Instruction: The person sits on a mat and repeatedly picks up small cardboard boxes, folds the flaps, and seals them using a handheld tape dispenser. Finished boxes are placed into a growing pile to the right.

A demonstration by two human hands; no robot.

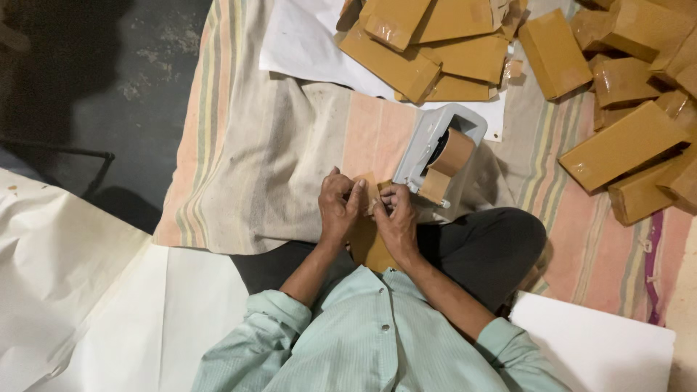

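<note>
I hold a small package wrapped in brown paper (369, 247) upright over my lap. My left hand (339, 207) grips its top left corner with thumb and fingers pressed on the paper. My right hand (396, 218) pinches the top right, fingers curled over the fold. Just beyond my hands stands a grey tape dispenser (435, 156) loaded with a roll of brown tape (451, 154); a strip of tape hangs from its front close to my right hand.
A striped cloth (276, 145) covers the floor. Several wrapped brown packages lie piled at the top (428, 51) and at the right (624, 145). White paper sheets lie at the left (80, 290), under the far pile (305, 43) and at my right knee (595, 348).
</note>
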